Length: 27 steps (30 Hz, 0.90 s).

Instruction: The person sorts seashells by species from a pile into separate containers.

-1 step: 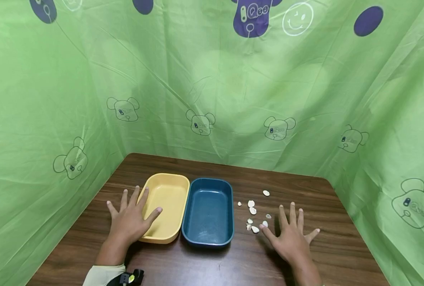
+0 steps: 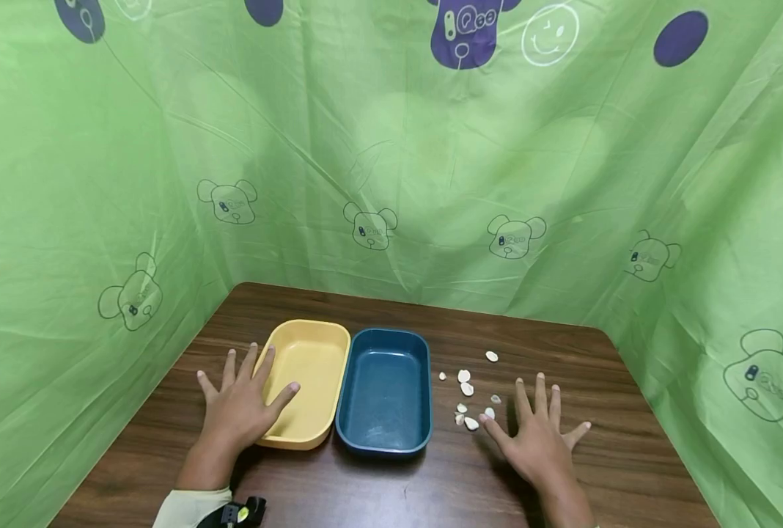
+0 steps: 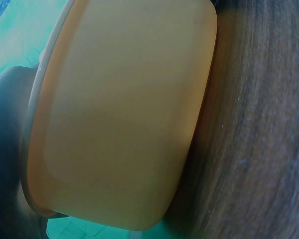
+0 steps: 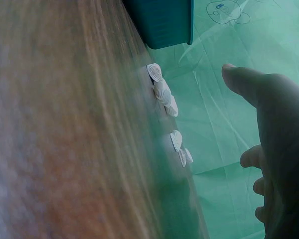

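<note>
My left hand (image 2: 236, 414) is spread out over the left side of a yellow tray (image 2: 312, 378), its fingers straight. Whether it touches the rim is hard to tell. In the left wrist view the tray's outer wall (image 3: 114, 109) fills the middle, with part of the hand (image 3: 10, 134) behind it. Several small white seashells (image 2: 467, 389) lie scattered on the table between a blue tray (image 2: 385, 400) and my right hand (image 2: 539, 440). That hand holds nothing; its fingers are spread, the thumb near the closest shells. The right wrist view shows shells (image 4: 163, 93) and the hand (image 4: 284, 134) apart.
Both trays stand side by side on a dark wooden table (image 2: 497, 484), the blue one right of the yellow one. A green printed curtain (image 2: 431, 169) surrounds the table at the back and sides. A black strap device (image 2: 240, 512) sits on the left wrist.
</note>
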Available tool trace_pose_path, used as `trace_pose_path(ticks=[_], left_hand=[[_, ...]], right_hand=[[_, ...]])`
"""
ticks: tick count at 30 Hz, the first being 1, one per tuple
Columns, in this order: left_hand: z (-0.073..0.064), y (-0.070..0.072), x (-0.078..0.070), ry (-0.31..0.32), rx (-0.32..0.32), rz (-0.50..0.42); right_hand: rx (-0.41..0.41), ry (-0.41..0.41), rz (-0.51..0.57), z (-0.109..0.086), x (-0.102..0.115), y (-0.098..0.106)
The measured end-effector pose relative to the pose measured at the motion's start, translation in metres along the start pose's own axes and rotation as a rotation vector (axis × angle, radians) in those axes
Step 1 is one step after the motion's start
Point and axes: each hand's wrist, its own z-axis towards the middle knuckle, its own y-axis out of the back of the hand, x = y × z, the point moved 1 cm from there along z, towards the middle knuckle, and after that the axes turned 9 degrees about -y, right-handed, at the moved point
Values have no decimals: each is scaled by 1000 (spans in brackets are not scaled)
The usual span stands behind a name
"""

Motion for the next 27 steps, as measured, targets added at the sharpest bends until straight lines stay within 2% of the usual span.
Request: trace_pose_path(ticks=[19, 27], left_hand=[[0, 1, -1, -6, 2, -3], [-4, -1, 4, -15, -20, -74]], right_hand=[[-5, 7, 14, -1, 1, 1], [3, 12, 17, -2, 0, -2]])
